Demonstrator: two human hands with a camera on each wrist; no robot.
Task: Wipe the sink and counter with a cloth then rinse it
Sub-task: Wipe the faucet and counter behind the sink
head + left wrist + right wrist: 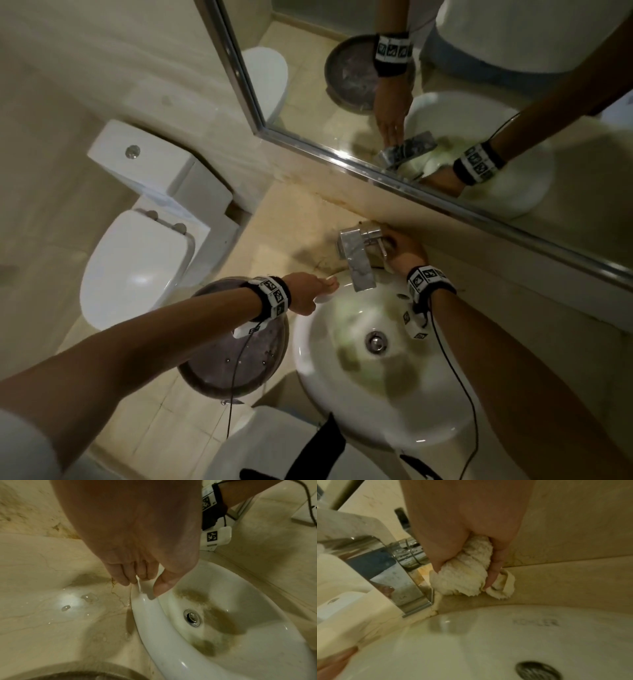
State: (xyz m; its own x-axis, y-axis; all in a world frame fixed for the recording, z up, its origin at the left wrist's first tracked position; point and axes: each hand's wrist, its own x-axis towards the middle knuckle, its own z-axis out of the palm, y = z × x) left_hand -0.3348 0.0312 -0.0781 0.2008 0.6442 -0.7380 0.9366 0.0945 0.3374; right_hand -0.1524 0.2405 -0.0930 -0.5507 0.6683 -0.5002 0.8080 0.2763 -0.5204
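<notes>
A white round sink (308,346) sits on a beige marble counter (281,240). My right hand (400,248) grips a bunched cream cloth (464,574) and presses it on the counter strip behind the basin, right beside the chrome tap (356,260). In the right wrist view the thumb and fingers (494,566) curl round the cloth next to the tap's base (388,566). My left hand (308,291) rests on the sink's left rim (145,609), fingers (123,574) bent over the edge, nothing in it.
A mirror (445,102) runs along the back wall above the counter. A dark round bin lid (233,356) stands left of the sink, a white toilet (137,260) further left. Water drops (66,607) lie on the counter. The drain (376,342) is in the basin's middle.
</notes>
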